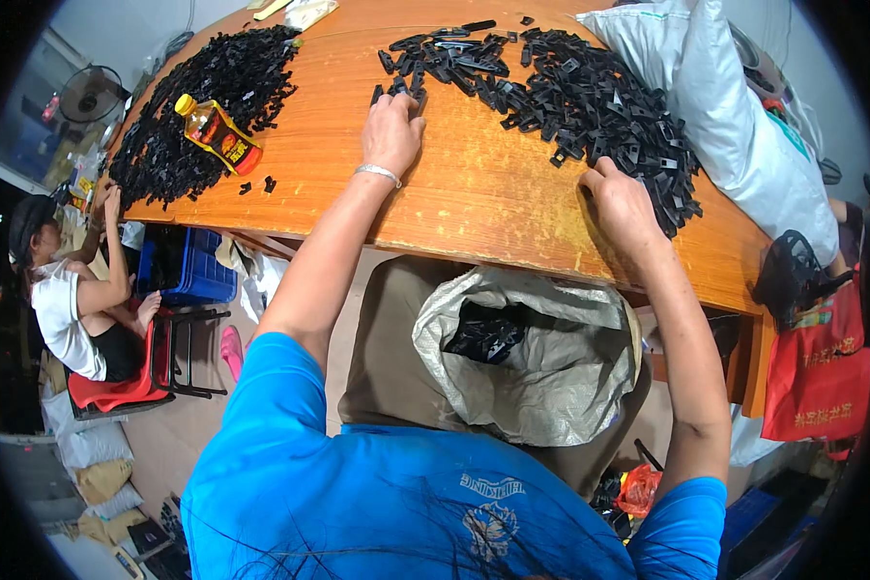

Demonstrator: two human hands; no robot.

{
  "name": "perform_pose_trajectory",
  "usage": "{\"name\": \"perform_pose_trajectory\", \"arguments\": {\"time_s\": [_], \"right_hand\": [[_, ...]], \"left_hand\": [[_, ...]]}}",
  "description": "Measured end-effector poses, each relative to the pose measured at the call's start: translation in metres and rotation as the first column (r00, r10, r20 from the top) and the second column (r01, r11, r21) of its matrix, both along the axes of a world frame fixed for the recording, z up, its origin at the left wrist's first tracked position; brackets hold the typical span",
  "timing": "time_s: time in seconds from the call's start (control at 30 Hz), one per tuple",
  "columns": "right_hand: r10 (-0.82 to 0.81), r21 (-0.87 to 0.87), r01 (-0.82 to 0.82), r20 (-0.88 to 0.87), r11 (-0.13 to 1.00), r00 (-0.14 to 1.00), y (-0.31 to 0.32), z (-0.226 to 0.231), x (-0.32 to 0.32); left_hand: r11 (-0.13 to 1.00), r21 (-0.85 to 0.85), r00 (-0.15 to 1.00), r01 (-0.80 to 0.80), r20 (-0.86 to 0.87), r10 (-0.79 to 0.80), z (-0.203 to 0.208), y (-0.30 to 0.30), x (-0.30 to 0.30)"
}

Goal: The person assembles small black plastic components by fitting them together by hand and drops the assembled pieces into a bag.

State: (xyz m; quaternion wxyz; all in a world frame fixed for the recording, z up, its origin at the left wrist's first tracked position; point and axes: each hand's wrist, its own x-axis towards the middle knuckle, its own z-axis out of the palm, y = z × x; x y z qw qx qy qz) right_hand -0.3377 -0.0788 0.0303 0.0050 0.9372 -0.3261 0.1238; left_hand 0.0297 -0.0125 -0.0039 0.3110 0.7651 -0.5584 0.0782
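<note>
- Small black parts (411, 89), hard and slightly glossy like plastic, narrow and oblong, lie at the fingertips of the left hand (391, 133), far side of the table; their long axes run roughly near to far.
- The left hand's fingers bend down over these parts; I cannot tell whether they are clamped on one.
- The right hand (623, 203) is curled at the near edge of the right heap (599, 97); whether its fingertips pinch a part, I cannot tell.
- That heap holds flat black pieces, some with a small hole, pointing every way; longer, shinier strips (454, 60) at its far left lie mostly left to right, slanting.
- The wooden table (454, 193) is smooth, orange-brown, scuffed near its edge.
- On the left, a denser black heap (213, 82) adjoins a yellow-capped bottle (217, 133) lying tilted.
- An open, crinkled woven sack (551, 387) on the near side contains black material (488, 332).
- A blue plastic crate (208, 280) at left holds something dark.
</note>
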Motion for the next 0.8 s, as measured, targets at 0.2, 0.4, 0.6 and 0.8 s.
{"name": "perform_pose_trajectory", "arguments": {"time_s": [0.2, 0.4, 0.6, 0.8], "right_hand": [[-0.086, 0.245, -0.021, 0.419, 0.969, 0.904, 0.042, -0.006, 0.009], [-0.180, 0.397, -0.068, 0.553, 0.915, 0.813, 0.056, -0.024, -0.001], [-0.053, 0.242, -0.056, 0.419, 0.969, 0.907, 0.052, -0.021, -0.006], [-0.179, 0.176, 0.166, 0.061, 0.970, 0.982, 0.059, -0.005, -0.001]], "left_hand": [[1.000, -0.015, 0.999, -0.015, -0.028, 0.015, -0.005, 0.008, -0.009], [0.991, 0.068, 0.978, 0.115, -0.181, -0.101, 0.011, 0.026, -0.033], [0.989, 0.103, 0.977, 0.101, -0.198, -0.080, -0.002, 0.025, -0.009], [0.992, 0.070, 0.989, 0.101, -0.117, -0.092, 0.003, 0.037, -0.040]]}}
